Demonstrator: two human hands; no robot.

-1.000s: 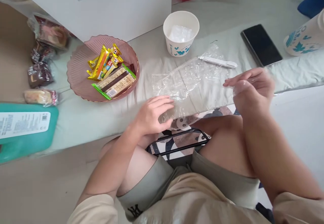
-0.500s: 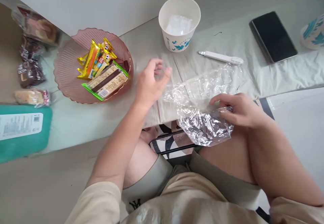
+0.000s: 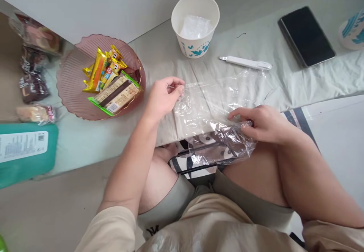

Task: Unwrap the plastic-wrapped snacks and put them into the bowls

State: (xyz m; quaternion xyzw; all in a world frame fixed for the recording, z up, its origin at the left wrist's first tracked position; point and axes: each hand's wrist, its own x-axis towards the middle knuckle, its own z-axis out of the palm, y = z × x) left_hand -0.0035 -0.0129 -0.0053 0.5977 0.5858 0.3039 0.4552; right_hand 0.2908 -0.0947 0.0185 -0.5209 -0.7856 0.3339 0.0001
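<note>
My left hand pinches the far-left corner of the clear plastic bag between thumb and fingers. My right hand lies on the near-right part of the same bag, fingers curled and pressing it down (the thumb I cannot see well). The bag is spread between both hands on the pale cloth, its near edge hanging over my knees. Left of my left hand is the pink dish with wrapped snacks. Beyond the bag stand a paper cup and a white pen-like tool.
</note>
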